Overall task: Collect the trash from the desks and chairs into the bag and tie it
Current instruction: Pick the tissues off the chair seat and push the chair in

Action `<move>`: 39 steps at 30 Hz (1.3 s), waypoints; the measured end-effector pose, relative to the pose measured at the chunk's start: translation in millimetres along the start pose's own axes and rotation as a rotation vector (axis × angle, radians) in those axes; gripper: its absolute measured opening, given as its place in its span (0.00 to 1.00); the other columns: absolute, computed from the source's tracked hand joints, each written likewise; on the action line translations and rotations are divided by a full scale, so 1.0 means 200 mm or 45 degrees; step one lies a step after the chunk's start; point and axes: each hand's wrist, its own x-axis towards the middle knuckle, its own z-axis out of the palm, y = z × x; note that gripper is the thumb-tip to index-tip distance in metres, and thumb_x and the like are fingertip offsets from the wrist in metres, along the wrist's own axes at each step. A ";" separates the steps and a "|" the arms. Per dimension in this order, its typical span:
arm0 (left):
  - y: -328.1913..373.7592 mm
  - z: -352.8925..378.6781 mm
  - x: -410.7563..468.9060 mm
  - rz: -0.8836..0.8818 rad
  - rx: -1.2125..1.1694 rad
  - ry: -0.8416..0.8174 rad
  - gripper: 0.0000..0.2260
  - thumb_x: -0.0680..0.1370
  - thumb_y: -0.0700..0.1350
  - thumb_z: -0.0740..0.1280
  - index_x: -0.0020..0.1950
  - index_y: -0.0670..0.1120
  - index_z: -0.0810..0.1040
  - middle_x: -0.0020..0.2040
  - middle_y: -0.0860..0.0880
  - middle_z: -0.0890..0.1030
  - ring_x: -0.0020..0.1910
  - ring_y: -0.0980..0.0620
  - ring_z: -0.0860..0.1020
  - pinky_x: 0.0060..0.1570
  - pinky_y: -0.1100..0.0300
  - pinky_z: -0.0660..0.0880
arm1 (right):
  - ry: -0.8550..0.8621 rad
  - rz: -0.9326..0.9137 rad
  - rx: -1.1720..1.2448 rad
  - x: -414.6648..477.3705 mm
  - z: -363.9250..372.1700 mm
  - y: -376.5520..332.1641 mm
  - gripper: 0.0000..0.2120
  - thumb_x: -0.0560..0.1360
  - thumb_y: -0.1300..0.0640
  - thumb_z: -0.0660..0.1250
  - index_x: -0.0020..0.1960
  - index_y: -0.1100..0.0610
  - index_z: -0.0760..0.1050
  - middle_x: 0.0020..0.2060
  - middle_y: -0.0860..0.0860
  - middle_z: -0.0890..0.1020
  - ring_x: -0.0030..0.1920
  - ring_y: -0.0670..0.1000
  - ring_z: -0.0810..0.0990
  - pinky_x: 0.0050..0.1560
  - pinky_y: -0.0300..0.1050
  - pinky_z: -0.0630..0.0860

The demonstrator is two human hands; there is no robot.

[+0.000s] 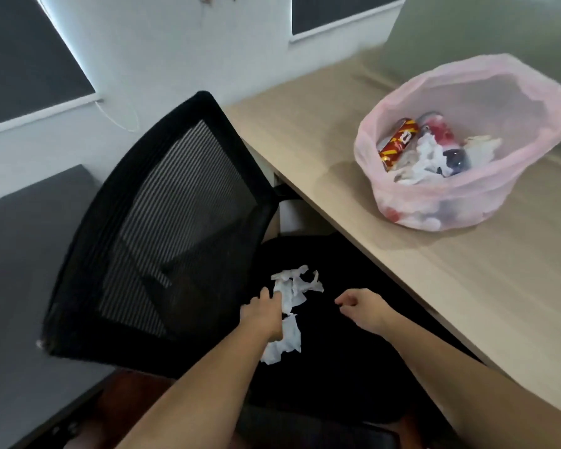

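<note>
The left hand lies on the crumpled tissue in the middle of the chair seat, its grip unclear, while the right hand is loose and empty; next the tissue must go into the pink bag on the desk.

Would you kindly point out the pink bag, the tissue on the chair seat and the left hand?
bag (486,197): head view, its front wall.
tissue (293,283): head view, its upper crumpled part.
left hand (263,314): head view, the back of the hand.

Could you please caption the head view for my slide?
Left hand touches crumpled tissue on the black chair seat, right hand empty; pink trash bag sits open on the desk.
</note>
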 end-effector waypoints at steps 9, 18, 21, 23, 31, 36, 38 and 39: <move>0.04 0.54 0.42 -0.096 0.027 -0.149 0.52 0.72 0.37 0.70 0.74 0.59 0.31 0.74 0.41 0.29 0.64 0.42 0.67 0.52 0.50 0.75 | -0.051 -0.042 -0.313 0.72 0.28 0.19 0.29 0.74 0.59 0.64 0.73 0.50 0.62 0.73 0.58 0.60 0.71 0.58 0.65 0.69 0.44 0.64; 0.01 0.70 0.74 0.078 -0.257 -0.001 0.30 0.76 0.33 0.61 0.76 0.50 0.58 0.76 0.45 0.49 0.69 0.38 0.64 0.61 0.46 0.71 | -0.163 -0.142 -0.664 1.29 0.48 0.05 0.30 0.78 0.49 0.57 0.76 0.39 0.48 0.77 0.52 0.44 0.75 0.62 0.53 0.69 0.59 0.62; -0.01 0.70 0.80 0.063 -0.360 0.063 0.20 0.75 0.34 0.61 0.67 0.45 0.69 0.67 0.45 0.65 0.59 0.43 0.72 0.52 0.53 0.73 | -0.012 -0.241 -0.635 1.32 0.52 0.11 0.23 0.78 0.45 0.55 0.72 0.49 0.61 0.70 0.56 0.64 0.65 0.61 0.70 0.63 0.55 0.69; -0.02 0.69 0.85 0.019 -0.427 0.096 0.13 0.76 0.35 0.59 0.59 0.44 0.72 0.59 0.47 0.71 0.49 0.48 0.75 0.43 0.59 0.72 | 0.060 -0.175 -0.527 1.32 0.51 0.12 0.14 0.77 0.52 0.55 0.58 0.56 0.71 0.59 0.60 0.76 0.54 0.58 0.77 0.51 0.48 0.74; -0.01 0.45 0.78 -0.141 -0.484 0.111 0.08 0.75 0.33 0.57 0.46 0.42 0.73 0.44 0.45 0.76 0.39 0.50 0.73 0.34 0.60 0.68 | 0.239 -0.051 -0.360 1.12 0.27 0.06 0.12 0.77 0.66 0.58 0.54 0.63 0.78 0.52 0.60 0.79 0.54 0.59 0.78 0.49 0.44 0.72; -0.03 0.07 0.61 -0.116 -0.308 0.255 0.09 0.76 0.31 0.58 0.51 0.38 0.76 0.51 0.43 0.77 0.45 0.46 0.77 0.40 0.58 0.71 | 0.337 -0.282 -0.330 0.90 0.05 -0.23 0.10 0.74 0.65 0.59 0.48 0.63 0.79 0.48 0.58 0.79 0.49 0.58 0.79 0.47 0.44 0.73; -0.05 -0.12 0.53 -0.101 -0.202 0.335 0.08 0.76 0.32 0.59 0.49 0.39 0.76 0.50 0.44 0.77 0.47 0.45 0.78 0.40 0.58 0.70 | 0.375 -0.392 -0.326 0.79 -0.08 -0.40 0.11 0.74 0.65 0.60 0.49 0.63 0.80 0.49 0.58 0.78 0.49 0.58 0.79 0.47 0.44 0.71; -0.06 -0.21 0.49 -0.103 -0.155 0.371 0.07 0.75 0.33 0.60 0.48 0.40 0.76 0.50 0.45 0.77 0.47 0.45 0.78 0.39 0.57 0.70 | 0.410 -0.456 -0.313 0.73 -0.14 -0.48 0.11 0.73 0.65 0.60 0.50 0.62 0.80 0.50 0.58 0.78 0.50 0.58 0.79 0.48 0.44 0.70</move>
